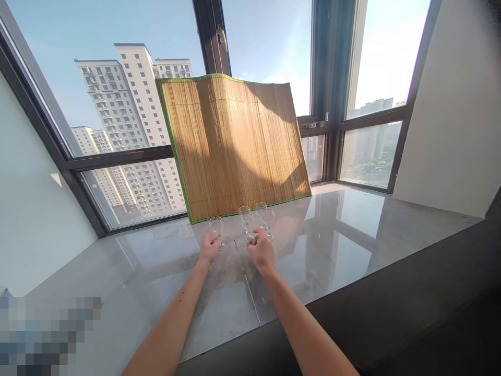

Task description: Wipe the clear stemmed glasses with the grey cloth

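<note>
Several small clear stemmed glasses stand upright on a glossy grey stone sill. My left hand reaches to the leftmost glass, its fingers curled at the stem and base. My right hand is closed at the foot of a glass in the middle group. Two more glasses stand just behind and to the right of that hand.
A bamboo mat with a green border leans upright against the window behind the glasses. A dark window frame runs along the back. A white wall closes the right side. The sill's dark front edge runs diagonally at lower right.
</note>
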Tool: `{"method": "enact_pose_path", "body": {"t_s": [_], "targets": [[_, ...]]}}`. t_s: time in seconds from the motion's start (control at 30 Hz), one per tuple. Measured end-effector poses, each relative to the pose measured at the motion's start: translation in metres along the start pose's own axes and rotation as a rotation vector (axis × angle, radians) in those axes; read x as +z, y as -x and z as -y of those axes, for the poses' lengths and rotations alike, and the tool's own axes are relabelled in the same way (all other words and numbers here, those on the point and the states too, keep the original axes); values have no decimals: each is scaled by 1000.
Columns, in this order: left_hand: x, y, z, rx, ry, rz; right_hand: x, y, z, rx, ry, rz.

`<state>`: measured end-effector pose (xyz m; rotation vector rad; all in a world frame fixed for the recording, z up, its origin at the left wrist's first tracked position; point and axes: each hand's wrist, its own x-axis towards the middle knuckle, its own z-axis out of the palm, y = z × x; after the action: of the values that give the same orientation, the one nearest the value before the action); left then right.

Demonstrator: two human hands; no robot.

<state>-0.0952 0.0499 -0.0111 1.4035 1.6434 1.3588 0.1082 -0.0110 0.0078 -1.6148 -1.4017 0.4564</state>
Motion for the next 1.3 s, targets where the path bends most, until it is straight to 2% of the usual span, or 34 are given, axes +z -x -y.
{"method": "enact_pose_path", "body": {"t_s": [0.1,0.23,0.33,0.5,0.77,0.9,1.07,1.3], "targets": [[1,-3,4,-12,128,53,-4,6,1,-124,183,145],[1,-3,6,58,22,41,-14,18,2,-271,329,257],[1,3,3,63,-67,50,-22,25,5,-313,389,277],[4,11,-5,76,-192,35,-32,27,4,-224,512,196],[11,15,-7,178,-295,38,-28,38,-11,-515,406,328],[15,18,-8,208,-316,44,-23,42,-8,-472,371,350],[19,20,-8,219,-315,32,-23,41,-4,-467,354,308],[19,25,-12,203,-299,63,-22,52,-2,-486,434,315]]}}
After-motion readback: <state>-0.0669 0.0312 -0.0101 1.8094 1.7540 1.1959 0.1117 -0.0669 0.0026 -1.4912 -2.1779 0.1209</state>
